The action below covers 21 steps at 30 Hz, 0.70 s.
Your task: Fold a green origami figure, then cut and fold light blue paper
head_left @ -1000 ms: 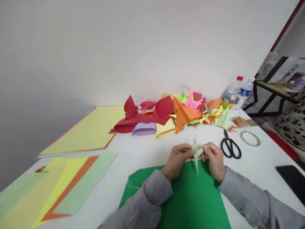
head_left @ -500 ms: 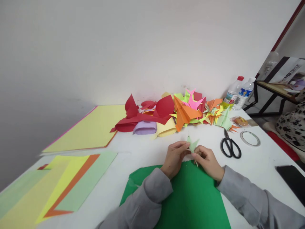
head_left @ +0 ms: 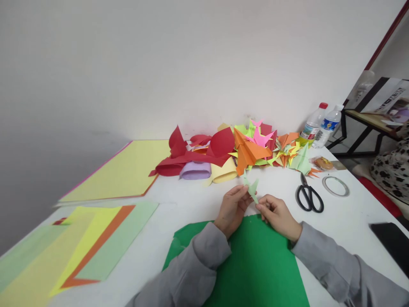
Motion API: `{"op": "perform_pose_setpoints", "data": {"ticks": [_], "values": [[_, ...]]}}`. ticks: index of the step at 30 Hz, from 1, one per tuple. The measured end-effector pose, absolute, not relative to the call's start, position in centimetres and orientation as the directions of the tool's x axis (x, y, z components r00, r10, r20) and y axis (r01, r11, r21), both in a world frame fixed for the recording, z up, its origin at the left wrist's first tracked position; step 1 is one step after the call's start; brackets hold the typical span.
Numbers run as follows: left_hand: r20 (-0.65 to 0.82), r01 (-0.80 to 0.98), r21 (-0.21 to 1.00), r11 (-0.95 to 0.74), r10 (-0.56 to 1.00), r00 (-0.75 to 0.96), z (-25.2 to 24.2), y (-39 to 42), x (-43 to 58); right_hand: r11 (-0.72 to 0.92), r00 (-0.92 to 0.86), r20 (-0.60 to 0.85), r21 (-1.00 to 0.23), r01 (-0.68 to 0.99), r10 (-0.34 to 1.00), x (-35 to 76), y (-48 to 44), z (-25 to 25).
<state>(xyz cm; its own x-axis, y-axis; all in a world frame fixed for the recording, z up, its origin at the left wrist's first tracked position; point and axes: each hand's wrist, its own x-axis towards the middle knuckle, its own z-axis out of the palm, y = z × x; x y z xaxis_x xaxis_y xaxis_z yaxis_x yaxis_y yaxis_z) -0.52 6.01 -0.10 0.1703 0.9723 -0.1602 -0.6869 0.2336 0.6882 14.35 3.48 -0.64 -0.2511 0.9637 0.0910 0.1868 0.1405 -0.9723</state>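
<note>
A small pale green folded paper figure (head_left: 253, 188), with pointed tips like an origami bird, is held up between both hands. My left hand (head_left: 232, 209) pinches its left side between thumb and fingers. With thumb and forefinger, my right hand (head_left: 277, 216) grips the lower right tip of the same figure. Beneath both wrists lies a large green paper sheet (head_left: 258, 264) on the white table (head_left: 153, 251). Parts of the folded figure are hidden behind the fingers.
Black-handled scissors (head_left: 309, 197) and a tape roll (head_left: 335, 186) lie on the right, near a black flat object (head_left: 391, 244). Folded paper pieces (head_left: 247, 149) and two bottles (head_left: 328, 124) stand along the wall. Coloured sheets (head_left: 118, 243) cover the left. A person's patterned clothing (head_left: 391, 168) shows far right.
The folded paper figure has tilted and shifted slightly left and up. My right fingers have slid to its lower tip, while my left hand keeps its pinch.
</note>
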Motion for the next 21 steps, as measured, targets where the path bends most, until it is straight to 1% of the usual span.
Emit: {"op": "perform_pose_setpoints", "data": {"ticks": [5,9,13,15,18,20,21], "values": [[-0.169,-0.704,0.669,0.24,0.971,0.17,-0.1,6.1,-0.5,0.163,-0.222,0.122,-0.971,0.174,0.967,14.3,3.5,-0.6],[-0.17,-0.705,0.669,0.236,0.972,0.165,-0.6,6.2,-0.6,0.15,-0.225,0.113,-0.976,0.158,0.968,14.3,3.6,-1.0],[-0.145,-0.703,0.68,0.208,0.978,0.15,-0.6,6.4,-0.6,0.159,-0.231,0.123,-0.977,0.144,0.965,14.3,3.5,-1.1],[-0.122,-0.702,0.682,0.208,0.978,0.171,-0.4,6.2,-0.6,0.216,-0.196,0.18,-0.959,0.183,0.964,14.3,3.4,-1.0],[-0.086,-0.674,0.7,0.236,0.965,0.249,-0.1,5.8,-0.4,0.31,-0.156,0.275,-0.908,0.282,0.949,14.4,3.2,-0.9],[-0.075,-0.605,0.761,0.233,0.959,0.274,-0.2,5.5,-0.2,0.351,-0.152,0.317,-0.869,0.348,0.936,14.4,3.1,-0.9],[-0.071,-0.552,0.807,0.208,0.963,0.259,-0.3,5.3,-0.1,0.367,-0.153,0.334,-0.85,0.378,0.93,14.4,3.0,-0.9]]}}
